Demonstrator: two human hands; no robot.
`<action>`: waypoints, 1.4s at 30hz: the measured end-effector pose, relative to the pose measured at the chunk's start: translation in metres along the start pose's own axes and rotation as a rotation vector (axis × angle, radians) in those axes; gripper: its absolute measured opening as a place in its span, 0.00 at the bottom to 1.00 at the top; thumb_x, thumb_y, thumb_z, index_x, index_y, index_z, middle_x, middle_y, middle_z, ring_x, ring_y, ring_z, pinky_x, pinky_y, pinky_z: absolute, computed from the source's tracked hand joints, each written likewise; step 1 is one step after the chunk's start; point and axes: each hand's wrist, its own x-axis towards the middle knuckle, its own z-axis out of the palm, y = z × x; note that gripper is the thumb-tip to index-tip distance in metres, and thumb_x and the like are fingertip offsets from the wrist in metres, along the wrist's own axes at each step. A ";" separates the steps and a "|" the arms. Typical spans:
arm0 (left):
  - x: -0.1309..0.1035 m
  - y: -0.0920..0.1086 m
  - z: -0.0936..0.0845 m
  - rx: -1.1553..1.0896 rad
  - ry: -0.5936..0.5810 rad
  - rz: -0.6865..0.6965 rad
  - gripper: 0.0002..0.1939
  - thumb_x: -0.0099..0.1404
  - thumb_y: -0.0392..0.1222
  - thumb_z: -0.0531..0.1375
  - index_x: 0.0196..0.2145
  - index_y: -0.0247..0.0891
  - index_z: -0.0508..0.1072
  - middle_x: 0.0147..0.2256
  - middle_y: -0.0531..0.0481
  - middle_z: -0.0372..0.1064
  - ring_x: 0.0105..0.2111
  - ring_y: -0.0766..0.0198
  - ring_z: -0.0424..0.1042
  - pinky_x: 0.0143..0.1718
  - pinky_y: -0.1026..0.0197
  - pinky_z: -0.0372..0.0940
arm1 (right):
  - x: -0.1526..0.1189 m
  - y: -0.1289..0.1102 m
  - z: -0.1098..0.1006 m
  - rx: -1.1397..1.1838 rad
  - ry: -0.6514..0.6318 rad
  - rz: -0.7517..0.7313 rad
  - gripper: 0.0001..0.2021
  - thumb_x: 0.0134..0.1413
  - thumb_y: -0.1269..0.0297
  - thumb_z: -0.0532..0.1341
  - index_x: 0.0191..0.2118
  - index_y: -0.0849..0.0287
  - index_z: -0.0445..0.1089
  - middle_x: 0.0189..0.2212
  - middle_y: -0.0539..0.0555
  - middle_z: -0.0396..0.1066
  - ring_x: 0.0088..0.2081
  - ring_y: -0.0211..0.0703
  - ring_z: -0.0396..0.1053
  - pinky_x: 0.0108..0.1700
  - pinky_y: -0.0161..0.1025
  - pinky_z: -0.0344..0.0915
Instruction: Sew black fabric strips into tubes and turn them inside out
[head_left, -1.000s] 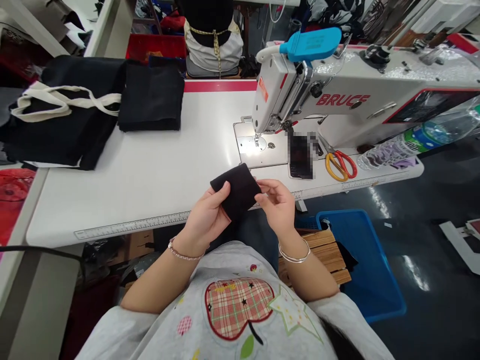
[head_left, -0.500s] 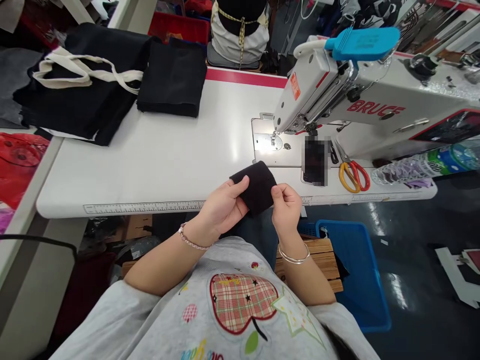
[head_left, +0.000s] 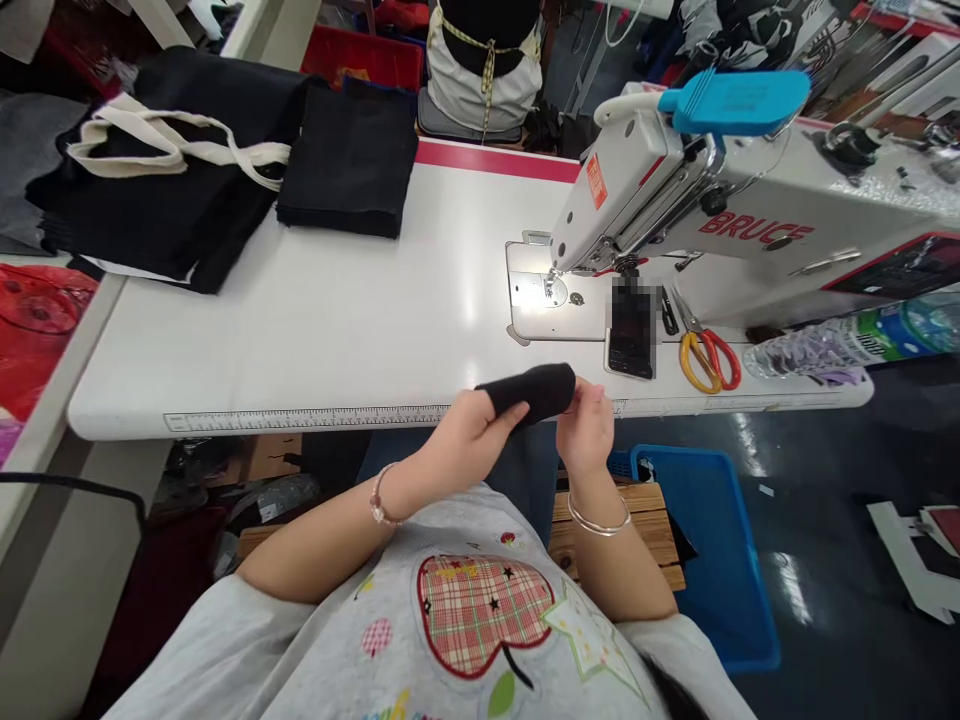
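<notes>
Between my hands, just over the table's front edge, is a small piece of black fabric [head_left: 536, 390], tilted so that it looks like a narrow band. My left hand [head_left: 480, 435] is closed around its left end, thumb on the near side. At the right end, my right hand [head_left: 586, 425] pinches the fabric's edge with thumb and fingertips. Beyond the fabric stands a white sewing machine [head_left: 750, 210], its needle plate [head_left: 536, 310] bare under the presser foot.
A phone [head_left: 631, 345], scissors [head_left: 705, 355] and a plastic bottle [head_left: 825, 345] lie along the table's right side. Folded black fabric stacks [head_left: 349, 165] sit at the back left, with a cream strap [head_left: 161, 140] on top. A blue bin [head_left: 720, 560] stands on the floor.
The black fabric has turned from showing its broad face to a narrower, tilted side. My left hand has rolled over with it and moved slightly right; my right hand has lowered a little.
</notes>
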 end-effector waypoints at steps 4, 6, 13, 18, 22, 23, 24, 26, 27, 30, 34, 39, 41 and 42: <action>-0.004 -0.009 -0.001 0.560 -0.134 0.404 0.25 0.67 0.29 0.47 0.59 0.34 0.67 0.56 0.37 0.69 0.58 0.52 0.68 0.58 0.46 0.64 | 0.008 -0.024 -0.013 0.050 -0.164 0.200 0.30 0.59 0.34 0.48 0.28 0.55 0.71 0.24 0.51 0.66 0.27 0.41 0.63 0.30 0.39 0.62; -0.006 -0.013 0.000 0.766 -0.141 0.548 0.27 0.64 0.26 0.47 0.60 0.31 0.64 0.55 0.33 0.69 0.58 0.51 0.67 0.57 0.45 0.65 | 0.009 -0.038 -0.014 0.031 -0.214 0.225 0.26 0.57 0.36 0.54 0.27 0.56 0.71 0.24 0.50 0.65 0.26 0.39 0.61 0.28 0.37 0.59; -0.013 -0.017 0.004 1.113 -0.188 0.735 0.20 0.65 0.28 0.49 0.53 0.28 0.70 0.49 0.31 0.73 0.52 0.48 0.72 0.54 0.42 0.67 | 0.005 -0.046 -0.009 0.019 -0.225 0.299 0.20 0.50 0.50 0.69 0.21 0.58 0.63 0.19 0.45 0.54 0.24 0.33 0.53 0.28 0.34 0.52; -0.016 -0.008 0.000 1.186 -0.208 0.838 0.20 0.65 0.27 0.49 0.53 0.24 0.69 0.53 0.31 0.70 0.57 0.50 0.68 0.61 0.45 0.61 | 0.005 -0.047 -0.010 0.150 -0.301 0.397 0.18 0.51 0.51 0.68 0.23 0.58 0.68 0.20 0.46 0.60 0.25 0.33 0.57 0.28 0.33 0.55; -0.019 0.002 -0.004 1.269 -0.306 0.911 0.21 0.63 0.26 0.50 0.53 0.23 0.70 0.53 0.32 0.70 0.58 0.52 0.67 0.63 0.48 0.60 | 0.006 -0.060 -0.009 0.214 -0.400 0.439 0.14 0.52 0.51 0.68 0.29 0.57 0.74 0.24 0.48 0.68 0.27 0.35 0.64 0.31 0.34 0.61; -0.019 0.005 -0.005 1.291 -0.335 0.925 0.21 0.62 0.26 0.51 0.52 0.24 0.71 0.53 0.34 0.71 0.58 0.52 0.67 0.63 0.49 0.59 | 0.006 -0.064 -0.007 0.214 -0.414 0.437 0.15 0.52 0.50 0.67 0.29 0.58 0.74 0.23 0.49 0.69 0.27 0.36 0.65 0.30 0.34 0.62; -0.020 0.008 -0.006 1.317 -0.362 0.935 0.21 0.61 0.26 0.51 0.51 0.26 0.72 0.53 0.36 0.72 0.58 0.53 0.67 0.63 0.49 0.59 | 0.005 -0.067 -0.006 0.211 -0.422 0.434 0.16 0.52 0.49 0.67 0.28 0.58 0.74 0.23 0.49 0.69 0.26 0.36 0.65 0.30 0.34 0.62; -0.023 0.014 -0.008 1.397 -0.418 0.957 0.21 0.60 0.27 0.52 0.50 0.30 0.74 0.53 0.41 0.72 0.59 0.53 0.66 0.64 0.50 0.58 | 0.003 -0.070 -0.002 0.203 -0.411 0.441 0.19 0.53 0.47 0.66 0.26 0.59 0.74 0.21 0.50 0.70 0.25 0.37 0.65 0.29 0.34 0.63; -0.024 0.016 -0.009 1.450 -0.445 0.973 0.22 0.59 0.27 0.52 0.49 0.34 0.75 0.52 0.45 0.73 0.58 0.55 0.67 0.64 0.51 0.58 | 0.002 -0.071 0.000 0.205 -0.388 0.455 0.20 0.53 0.46 0.65 0.24 0.59 0.73 0.21 0.50 0.69 0.24 0.36 0.65 0.28 0.34 0.63; -0.029 0.016 -0.011 1.597 -0.455 1.072 0.24 0.57 0.27 0.52 0.45 0.46 0.77 0.47 0.58 0.76 0.55 0.64 0.69 0.63 0.61 0.58 | 0.000 -0.070 0.004 0.245 -0.299 0.537 0.19 0.52 0.46 0.67 0.24 0.59 0.73 0.20 0.49 0.70 0.22 0.34 0.63 0.25 0.32 0.62; -0.033 0.009 -0.011 1.662 -0.419 1.139 0.24 0.55 0.29 0.54 0.44 0.51 0.78 0.46 0.63 0.77 0.54 0.69 0.69 0.62 0.66 0.56 | 0.001 -0.070 0.006 0.290 -0.339 0.643 0.19 0.49 0.46 0.68 0.26 0.59 0.75 0.23 0.50 0.73 0.24 0.35 0.67 0.26 0.32 0.64; -0.032 0.002 -0.011 1.528 -0.556 1.039 0.18 0.54 0.31 0.57 0.40 0.43 0.79 0.43 0.53 0.78 0.50 0.59 0.72 0.60 0.55 0.59 | 0.003 -0.070 0.007 0.282 -0.361 0.664 0.18 0.47 0.48 0.70 0.25 0.60 0.76 0.22 0.50 0.73 0.24 0.35 0.68 0.28 0.31 0.65; -0.030 0.000 -0.011 1.426 -0.545 0.986 0.15 0.55 0.30 0.57 0.38 0.38 0.80 0.38 0.46 0.79 0.44 0.57 0.74 0.56 0.52 0.62 | 0.002 -0.070 0.007 0.301 -0.316 0.651 0.16 0.48 0.50 0.70 0.26 0.59 0.76 0.22 0.49 0.73 0.25 0.35 0.68 0.29 0.31 0.66; -0.030 -0.001 -0.011 1.375 -0.530 0.963 0.14 0.56 0.29 0.56 0.36 0.36 0.79 0.35 0.45 0.79 0.40 0.57 0.75 0.53 0.52 0.63 | 0.002 -0.069 0.006 0.319 -0.302 0.648 0.15 0.48 0.51 0.70 0.26 0.59 0.76 0.22 0.49 0.73 0.25 0.34 0.68 0.30 0.31 0.66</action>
